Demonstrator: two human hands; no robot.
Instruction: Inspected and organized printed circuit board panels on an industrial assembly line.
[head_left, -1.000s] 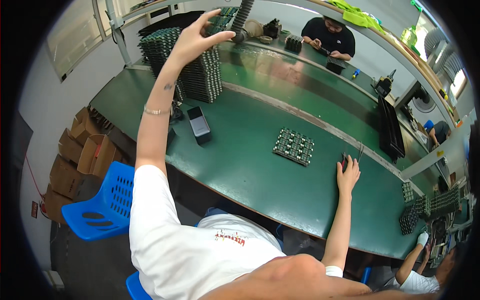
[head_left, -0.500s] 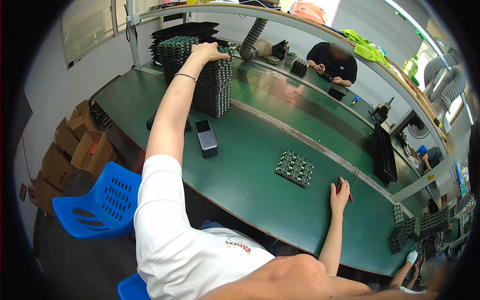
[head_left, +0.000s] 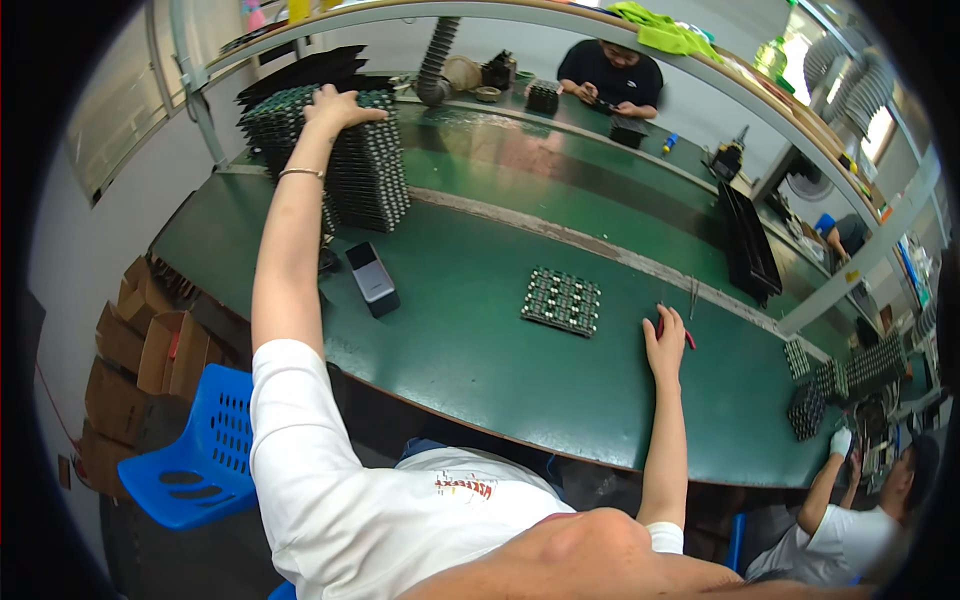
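Observation:
At the far left of the green table stand tall stacks of circuit boards (head_left: 372, 170). My left hand (head_left: 337, 107) reaches over their top with thumb and fingers spread, touching or just above the uppermost board; its fingertips are partly hidden. On the right, my right hand (head_left: 666, 345) rests low on the table, its fingers curled over red-handled pliers (head_left: 689, 338). A flat panel of small circuit boards (head_left: 562, 301) lies left of that hand. Tweezers (head_left: 694, 296) lie just beyond the pliers.
A grey-and-black box-shaped device (head_left: 372, 279) stands before the stacks. Across the table a person (head_left: 612, 80) handles small parts. A black tray (head_left: 747, 243) leans at the right. More board stacks (head_left: 870, 365) and another worker (head_left: 850, 530) are at lower right. A blue chair (head_left: 200, 450) stands left.
The whole view has shifted, with table items appearing farther left and higher. My left thumb is stretched out farther over the stack. My right hand stays at the pliers.

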